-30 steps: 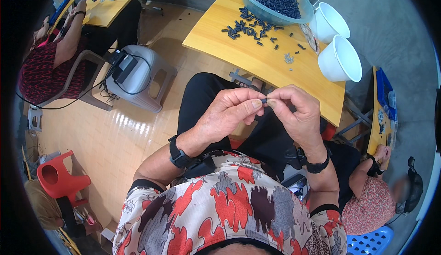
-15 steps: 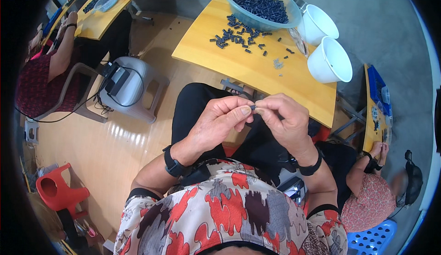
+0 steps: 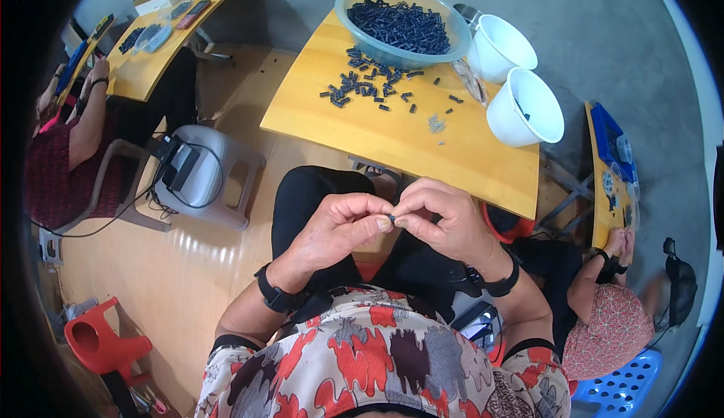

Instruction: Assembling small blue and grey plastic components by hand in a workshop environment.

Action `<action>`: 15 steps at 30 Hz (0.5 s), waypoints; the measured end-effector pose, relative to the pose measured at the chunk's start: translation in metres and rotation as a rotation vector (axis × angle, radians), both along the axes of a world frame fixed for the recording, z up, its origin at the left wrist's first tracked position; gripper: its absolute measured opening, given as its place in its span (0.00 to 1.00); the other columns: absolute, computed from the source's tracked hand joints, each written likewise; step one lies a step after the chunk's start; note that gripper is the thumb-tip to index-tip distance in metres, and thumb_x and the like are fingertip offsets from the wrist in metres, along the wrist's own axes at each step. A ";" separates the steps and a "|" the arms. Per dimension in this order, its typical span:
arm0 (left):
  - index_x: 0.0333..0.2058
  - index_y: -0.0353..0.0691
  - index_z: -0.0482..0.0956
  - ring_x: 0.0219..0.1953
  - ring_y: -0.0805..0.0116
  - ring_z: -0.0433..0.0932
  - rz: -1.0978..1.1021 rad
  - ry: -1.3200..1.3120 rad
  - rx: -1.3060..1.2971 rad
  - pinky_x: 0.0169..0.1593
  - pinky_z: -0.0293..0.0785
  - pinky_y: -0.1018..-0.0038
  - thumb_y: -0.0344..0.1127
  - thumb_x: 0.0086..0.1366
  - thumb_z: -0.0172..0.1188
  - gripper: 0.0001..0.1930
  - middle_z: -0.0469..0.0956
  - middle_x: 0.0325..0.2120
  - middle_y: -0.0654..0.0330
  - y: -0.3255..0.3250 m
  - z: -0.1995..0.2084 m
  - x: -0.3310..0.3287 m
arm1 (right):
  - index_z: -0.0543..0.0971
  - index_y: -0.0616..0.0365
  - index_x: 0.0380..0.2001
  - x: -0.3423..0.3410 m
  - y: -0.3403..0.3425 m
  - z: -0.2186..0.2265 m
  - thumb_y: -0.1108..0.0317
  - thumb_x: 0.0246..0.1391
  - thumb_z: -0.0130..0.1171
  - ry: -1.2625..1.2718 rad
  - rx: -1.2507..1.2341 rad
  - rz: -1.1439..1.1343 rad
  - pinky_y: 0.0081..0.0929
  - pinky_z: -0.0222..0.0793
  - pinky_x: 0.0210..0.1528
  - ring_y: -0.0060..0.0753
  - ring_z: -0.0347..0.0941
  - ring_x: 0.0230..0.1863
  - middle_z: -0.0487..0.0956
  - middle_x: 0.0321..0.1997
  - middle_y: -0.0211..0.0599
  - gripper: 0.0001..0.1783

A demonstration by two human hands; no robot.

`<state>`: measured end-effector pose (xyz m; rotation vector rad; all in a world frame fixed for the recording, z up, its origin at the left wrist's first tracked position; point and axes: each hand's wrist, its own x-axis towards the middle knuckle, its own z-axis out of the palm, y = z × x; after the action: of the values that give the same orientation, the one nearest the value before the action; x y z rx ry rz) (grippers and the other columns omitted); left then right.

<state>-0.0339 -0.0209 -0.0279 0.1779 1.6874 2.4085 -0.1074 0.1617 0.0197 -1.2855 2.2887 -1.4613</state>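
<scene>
Over my lap, short of the table's front edge, both hands meet at the fingertips. A small dark cylindrical part (image 3: pixel 391 218) is pinched between thumb and forefinger of my left hand (image 3: pixel 341 226). My right hand (image 3: pixel 445 218) is closed too, its thumb and forefinger at the other end of the same part; whether it also holds a tiny piece is hidden. On the yellow table (image 3: pixel 460 173) lie several loose dark parts (image 3: pixel 362 82) of like shape and a little heap of tiny silvery pieces (image 3: pixel 436 123).
A translucent basin (image 3: pixel 354 37) heaped with dark parts stands at the table's back. To its right are two white buckets (image 3: pixel 504 45), the nearer bucket (image 3: pixel 526 109) with dark parts inside. A grey stool (image 3: pixel 207 169) stands left; co-workers sit at side tables left and right.
The view has shifted, so the table and the hands sit lower and further left in the picture. Both hands still pinch the small dark part. Dark parts now show inside the nearer bucket.
</scene>
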 end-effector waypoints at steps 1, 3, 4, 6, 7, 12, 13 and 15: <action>0.37 0.34 0.78 0.30 0.87 0.67 -0.035 -0.040 0.031 0.32 0.65 0.86 0.30 0.62 0.56 0.07 0.75 0.27 0.70 -0.002 0.000 -0.001 | 0.77 0.59 0.28 -0.004 0.001 0.001 0.79 0.43 0.61 -0.067 0.022 0.040 0.21 0.67 0.28 0.29 0.72 0.27 0.74 0.27 0.32 0.07; 0.37 0.35 0.78 0.30 0.87 0.67 -0.059 -0.064 0.044 0.32 0.65 0.87 0.29 0.62 0.56 0.07 0.75 0.27 0.70 -0.002 -0.002 -0.006 | 0.77 0.59 0.28 -0.012 0.003 -0.002 0.79 0.43 0.61 -0.137 0.040 0.075 0.21 0.66 0.28 0.28 0.71 0.27 0.74 0.27 0.32 0.06; 0.38 0.35 0.78 0.30 0.87 0.67 -0.076 -0.092 0.058 0.33 0.65 0.87 0.29 0.62 0.56 0.07 0.75 0.27 0.70 -0.001 -0.003 -0.009 | 0.77 0.58 0.28 -0.016 0.003 -0.006 0.78 0.44 0.61 -0.132 0.026 0.097 0.21 0.65 0.27 0.26 0.71 0.26 0.75 0.26 0.31 0.06; 0.38 0.35 0.78 0.30 0.87 0.68 -0.083 -0.103 0.083 0.33 0.66 0.86 0.29 0.62 0.56 0.07 0.75 0.27 0.70 0.000 -0.007 -0.013 | 0.78 0.58 0.28 -0.024 0.005 -0.008 0.77 0.44 0.61 -0.126 0.010 0.117 0.21 0.65 0.27 0.23 0.71 0.26 0.75 0.26 0.30 0.06; 0.38 0.35 0.78 0.29 0.87 0.68 -0.080 -0.111 0.114 0.32 0.66 0.86 0.29 0.62 0.56 0.07 0.75 0.28 0.70 0.002 -0.008 -0.015 | 0.78 0.58 0.29 -0.027 0.007 -0.006 0.76 0.45 0.62 -0.220 0.073 0.098 0.20 0.65 0.28 0.21 0.70 0.26 0.75 0.25 0.29 0.05; 0.37 0.35 0.78 0.27 0.85 0.68 -0.063 -0.149 0.145 0.31 0.66 0.85 0.30 0.62 0.56 0.07 0.75 0.27 0.69 0.000 -0.015 -0.023 | 0.77 0.63 0.32 -0.083 0.027 -0.025 0.73 0.47 0.60 -0.352 0.229 -0.281 0.17 0.68 0.31 0.16 0.72 0.27 0.78 0.25 0.29 0.07; 0.37 0.35 0.78 0.27 0.85 0.68 -0.062 -0.152 0.146 0.31 0.66 0.85 0.30 0.62 0.56 0.07 0.75 0.27 0.69 -0.001 -0.017 -0.024 | 0.77 0.63 0.32 -0.100 0.033 -0.036 0.72 0.48 0.60 -0.313 0.219 -0.345 0.18 0.68 0.31 0.17 0.72 0.27 0.79 0.26 0.31 0.07; 0.37 0.35 0.78 0.25 0.84 0.67 -0.037 -0.170 0.148 0.30 0.66 0.85 0.30 0.62 0.56 0.07 0.74 0.26 0.68 -0.001 -0.020 -0.028 | 0.77 0.63 0.32 -0.128 0.045 -0.055 0.72 0.49 0.59 -0.275 0.211 -0.418 0.18 0.68 0.32 0.18 0.73 0.27 0.79 0.26 0.32 0.07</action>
<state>-0.0618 -0.0220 -0.0482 0.0235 1.4225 2.4445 -0.2357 0.2067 -0.0354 -0.5315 2.5266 -1.3507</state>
